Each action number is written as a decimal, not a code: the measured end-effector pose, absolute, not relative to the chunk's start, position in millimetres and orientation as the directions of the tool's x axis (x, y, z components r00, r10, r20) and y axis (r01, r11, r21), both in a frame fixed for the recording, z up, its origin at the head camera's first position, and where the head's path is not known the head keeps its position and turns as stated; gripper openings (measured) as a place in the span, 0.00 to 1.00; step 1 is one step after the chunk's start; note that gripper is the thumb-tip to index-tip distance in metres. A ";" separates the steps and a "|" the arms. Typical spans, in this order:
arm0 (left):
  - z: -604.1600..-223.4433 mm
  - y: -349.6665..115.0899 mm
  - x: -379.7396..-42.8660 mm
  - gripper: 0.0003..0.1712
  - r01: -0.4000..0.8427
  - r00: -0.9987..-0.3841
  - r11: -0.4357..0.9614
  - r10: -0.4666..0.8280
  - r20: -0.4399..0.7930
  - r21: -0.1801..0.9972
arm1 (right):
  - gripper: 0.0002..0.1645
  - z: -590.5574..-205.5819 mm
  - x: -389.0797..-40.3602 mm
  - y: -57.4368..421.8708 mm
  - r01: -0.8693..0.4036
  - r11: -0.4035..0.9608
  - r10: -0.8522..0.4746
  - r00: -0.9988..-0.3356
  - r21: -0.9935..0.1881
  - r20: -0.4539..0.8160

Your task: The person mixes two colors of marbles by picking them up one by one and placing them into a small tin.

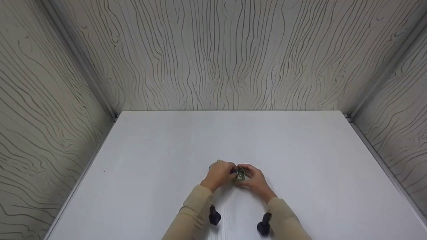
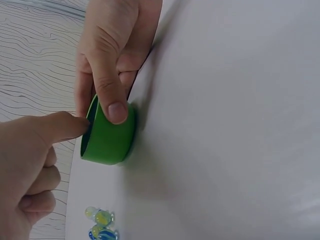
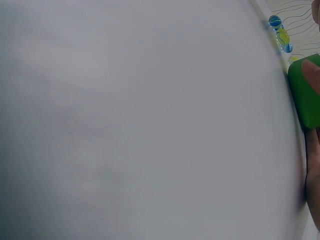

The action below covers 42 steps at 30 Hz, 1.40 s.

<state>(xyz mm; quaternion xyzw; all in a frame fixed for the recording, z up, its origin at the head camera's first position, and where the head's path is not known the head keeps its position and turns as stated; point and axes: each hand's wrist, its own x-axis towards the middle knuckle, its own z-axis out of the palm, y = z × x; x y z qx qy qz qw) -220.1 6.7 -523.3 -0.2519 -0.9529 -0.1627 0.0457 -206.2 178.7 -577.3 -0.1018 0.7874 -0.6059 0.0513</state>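
Observation:
A small green cup stands upright on the white table. My right hand grips it from the right side, with the thumb along its outer wall in the left wrist view. From the other side my left hand reaches over the rim, an index fingertip dipping into the opening while the other fingers are curled. The cup's wall hides that fingertip, and I cannot tell whether it pinches anything. Glassy shapes show inside the cup in the head view. Several clear marbles with blue and yellow swirls lie on the table beyond the left hand.
The white table runs back to a wood-grain patterned wall, with similar panels at both sides. Dark camera mounts stick out from the inner sides of both sleeves, close over the table.

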 end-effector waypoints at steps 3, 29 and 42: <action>-522.0 5.6 -220.2 0.09 0.481 -0.877 0.833 0.455 0.154 0.273 | 0.38 -577.4 -205.9 178.9 -0.109 0.239 -0.225 -0.973 -0.965 0.054; -528.5 -19.7 -214.8 0.12 0.436 -0.900 0.825 0.401 0.171 0.359 | 0.40 -576.9 -204.6 175.3 -0.045 0.273 -0.174 -0.985 -0.961 -0.003; -536.6 -39.6 -212.5 0.12 0.366 -0.930 0.814 0.336 0.149 0.450 | 0.41 -576.2 -204.9 176.1 -0.026 0.267 -0.172 -0.985 -0.963 -0.021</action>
